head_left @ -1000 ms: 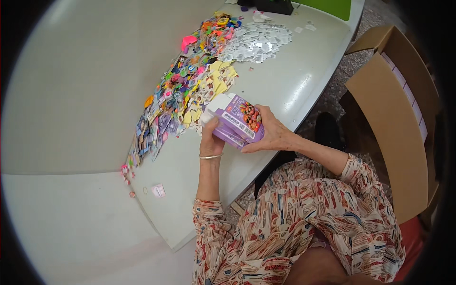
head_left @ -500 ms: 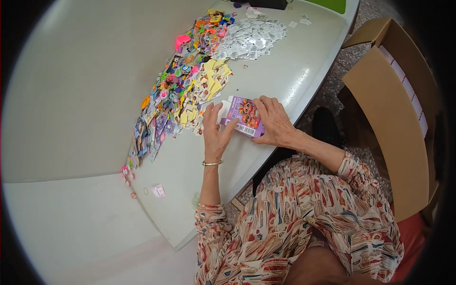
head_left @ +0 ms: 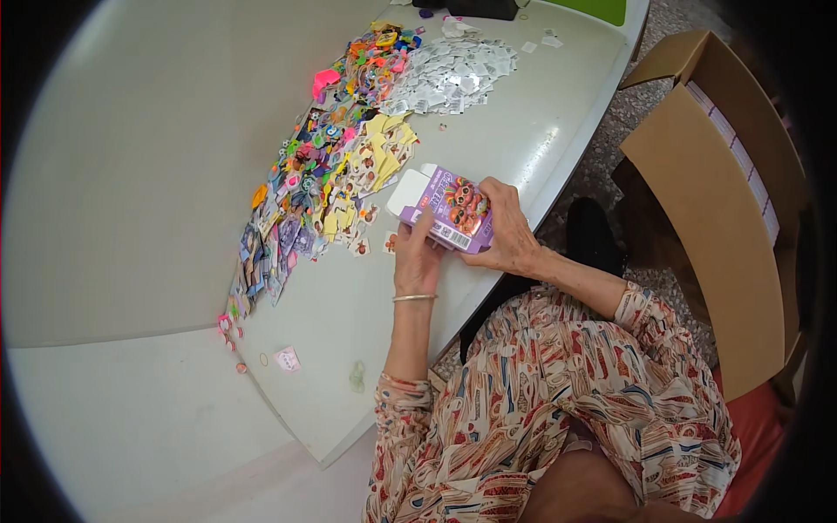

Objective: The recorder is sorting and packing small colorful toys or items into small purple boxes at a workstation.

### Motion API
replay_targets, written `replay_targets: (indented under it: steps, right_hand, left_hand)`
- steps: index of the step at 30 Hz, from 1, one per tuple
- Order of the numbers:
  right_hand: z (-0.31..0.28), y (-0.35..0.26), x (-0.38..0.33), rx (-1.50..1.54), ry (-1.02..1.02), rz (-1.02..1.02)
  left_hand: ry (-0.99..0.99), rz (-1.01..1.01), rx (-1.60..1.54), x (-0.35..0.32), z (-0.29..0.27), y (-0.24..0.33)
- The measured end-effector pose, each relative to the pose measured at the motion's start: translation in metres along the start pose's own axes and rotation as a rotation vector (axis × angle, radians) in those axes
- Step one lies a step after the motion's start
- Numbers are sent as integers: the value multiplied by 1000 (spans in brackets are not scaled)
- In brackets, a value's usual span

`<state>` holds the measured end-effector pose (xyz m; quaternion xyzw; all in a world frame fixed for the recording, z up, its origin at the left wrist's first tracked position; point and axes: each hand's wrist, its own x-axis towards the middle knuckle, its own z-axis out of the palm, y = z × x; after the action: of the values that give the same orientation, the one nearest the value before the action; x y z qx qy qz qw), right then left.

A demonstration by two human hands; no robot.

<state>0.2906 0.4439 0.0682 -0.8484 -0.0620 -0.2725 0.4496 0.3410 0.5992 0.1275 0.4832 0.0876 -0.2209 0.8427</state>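
Note:
Between my hands is a small purple cardboard box (head_left: pixel 458 209) with cartoon figures on its face and a white end flap standing out at its left end. My right hand (head_left: pixel 506 227) grips the box's right end, thumb along the near edge. My left hand (head_left: pixel 418 257) holds the near left side, fingers partly hidden under the box. Just past the left hand lie cards with yellow backs and brown pictures (head_left: pixel 384 148), a few of them loose close to the fingers.
A long heap of small colourful plastic toys (head_left: pixel 305 166) runs along the table's far left side. Beyond the cards is a pile of small white packets (head_left: pixel 453 74). An open cardboard carton (head_left: pixel 706 235) with packed boxes stands at the right. A pink-and-white packet (head_left: pixel 287 358) lies at the near left.
My left hand has moved right and closed on the box's near left side; before, its fingers were spread beside the flap. The box is lifted and tilted a little more.

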Motion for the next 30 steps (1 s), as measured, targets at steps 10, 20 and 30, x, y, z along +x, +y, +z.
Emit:
replay_targets:
  steps: [10,20,30]
  right_hand:
    - [-30,-36,13,-238,5,-154]
    - [-22,-30,10,-403,10,-91]
    - [-38,-26,16,240,25,45]
  left_hand:
    - [117,438,326,-2,19,-22]
    - [148,704,458,-12,35,-46]
    - [152,694,416,-15,42,-41]
